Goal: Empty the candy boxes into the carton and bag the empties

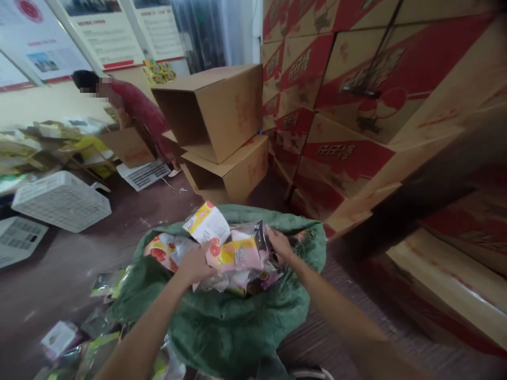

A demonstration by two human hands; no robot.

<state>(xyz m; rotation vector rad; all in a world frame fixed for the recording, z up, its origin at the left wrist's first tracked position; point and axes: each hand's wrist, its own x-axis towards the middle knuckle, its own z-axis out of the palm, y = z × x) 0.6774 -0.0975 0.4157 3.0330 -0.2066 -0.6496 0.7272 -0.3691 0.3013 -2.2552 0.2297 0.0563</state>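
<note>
A green woven sack stands open in front of me, filled with printed plastic packets. My left hand reaches in from the left, its fingers closed on the left end of a pink and yellow packet. At the other side my right hand is closed round a black-edged packet; its fingertips are partly hidden. A white and yellow packet sticks up behind my left hand. Beside it lies a white packet with red fruit. Clear wrapping shows among the packets.
Several loose packets lie on the floor at left. Two open cartons are stacked behind the sack, and red-and-brown boxes form a wall at right. White crates stand at left. A person in red bends over a carton.
</note>
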